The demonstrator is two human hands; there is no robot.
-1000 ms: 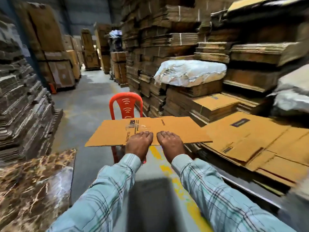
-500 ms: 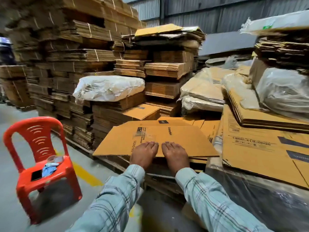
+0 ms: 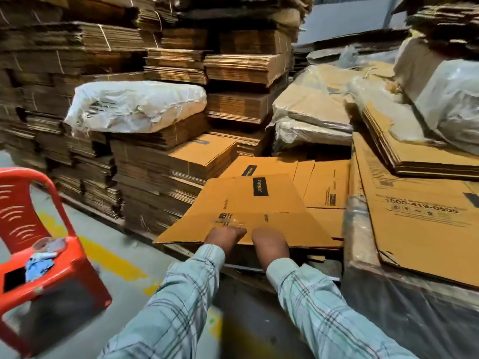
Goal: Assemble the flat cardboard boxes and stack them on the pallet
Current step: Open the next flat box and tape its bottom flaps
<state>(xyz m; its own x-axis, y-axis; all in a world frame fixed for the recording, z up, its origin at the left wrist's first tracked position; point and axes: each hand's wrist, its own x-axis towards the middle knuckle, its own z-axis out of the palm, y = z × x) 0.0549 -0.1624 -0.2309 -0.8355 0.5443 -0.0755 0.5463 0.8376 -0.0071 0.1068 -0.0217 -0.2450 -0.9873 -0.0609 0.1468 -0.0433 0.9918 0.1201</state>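
Observation:
A flat, folded brown cardboard box (image 3: 248, 211) with a black label lies tilted over a low stack of similar flat boxes (image 3: 324, 182) on a low pallet (image 3: 248, 265). My left hand (image 3: 223, 238) and my right hand (image 3: 270, 243) grip its near edge side by side, fingers tucked under the board. Both sleeves are pale checked cloth. The far end of the box rests on or just above the stack; I cannot tell which.
A red plastic chair (image 3: 44, 257) with a cloth and a phone on its seat stands at the left. Tall stacks of bundled flat cardboard (image 3: 160, 161) fill the back. A plastic-wrapped pile with large printed sheets (image 3: 420, 224) stands close on the right. A yellow floor line (image 3: 108, 257) runs below.
I have turned right from the aisle toward the pallet, carrying the flat box in both hands. The box now sits lower and over the stack; the chair has shifted to my left.

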